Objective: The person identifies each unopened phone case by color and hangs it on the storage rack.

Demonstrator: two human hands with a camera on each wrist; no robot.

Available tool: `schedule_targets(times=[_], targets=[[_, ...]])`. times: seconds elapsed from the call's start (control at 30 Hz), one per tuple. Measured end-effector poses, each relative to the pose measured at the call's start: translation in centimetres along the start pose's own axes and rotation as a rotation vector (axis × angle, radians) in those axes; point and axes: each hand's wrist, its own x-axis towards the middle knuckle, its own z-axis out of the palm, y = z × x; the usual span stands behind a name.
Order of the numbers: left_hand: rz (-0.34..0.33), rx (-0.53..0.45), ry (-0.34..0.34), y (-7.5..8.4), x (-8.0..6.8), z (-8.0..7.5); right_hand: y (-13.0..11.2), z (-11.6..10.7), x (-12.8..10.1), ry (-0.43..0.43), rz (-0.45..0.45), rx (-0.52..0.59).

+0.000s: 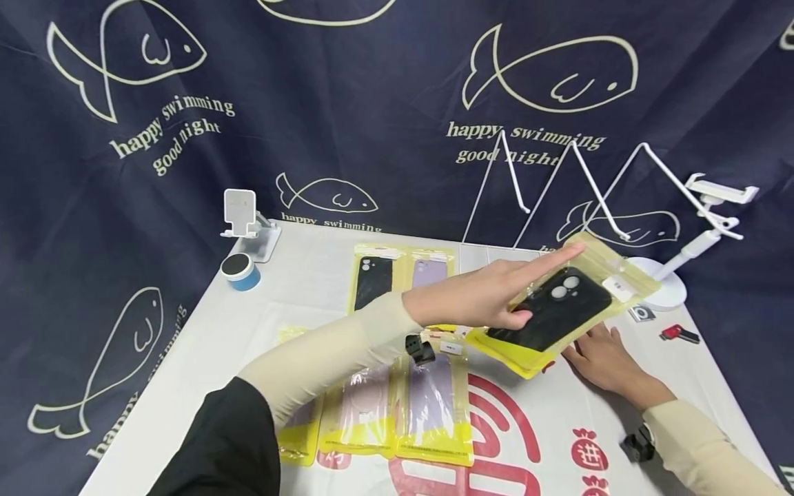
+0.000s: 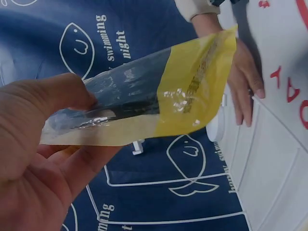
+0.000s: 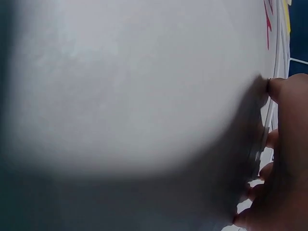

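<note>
The left hand (image 1: 486,293) grips a clear-and-yellow pouch (image 1: 561,303) by its edge, raised off the bench (image 1: 304,296), just left of the white stand (image 1: 688,253). The pouch's long axis slants, the end with the camera holes pointing toward the stand, the solid yellow end away. The right hand (image 1: 604,358), fingers loosely extended, rests on the bench, nearer the person than the stand.

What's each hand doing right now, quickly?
Left hand: closed, holding a clear-and-yellow plastic pouch with a black phone case inside.
Right hand: open, resting on the white, red-printed tabletop, no object visible in its grip.
</note>
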Motion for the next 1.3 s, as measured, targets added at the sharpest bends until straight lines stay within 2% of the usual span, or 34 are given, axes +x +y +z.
schedule_targets(times=[0.13, 0.33, 0.53, 0.9, 1.1, 1.3], targets=[[0.032, 0.028, 0.046, 0.2, 1.1, -0.5, 0.1, 0.1, 0.1, -0.001, 0.01, 0.014], [0.063, 0.043, 0.068, 0.4, 1.7, -1.1, 0.3, 0.4, 0.0, 0.023, 0.005, 0.01], [0.054, 0.071, 0.082, 0.0, 1.7, -1.5, 0.3, 0.3, 0.3, 0.01, -0.016, 0.005], [-0.001, 0.106, 0.065, -1.0, 2.4, -1.0, 0.2, -0.1, 0.4, -0.082, 0.021, 0.025], [0.018, 0.11, 0.068, -1.6, 3.0, -0.6, 0.5, 0.1, 0.2, -0.09, 0.019, 0.02], [-0.042, 0.127, 0.043, -2.1, 3.7, -0.3, 0.6, 0.4, 0.2, -0.095, 0.026, 0.014]])
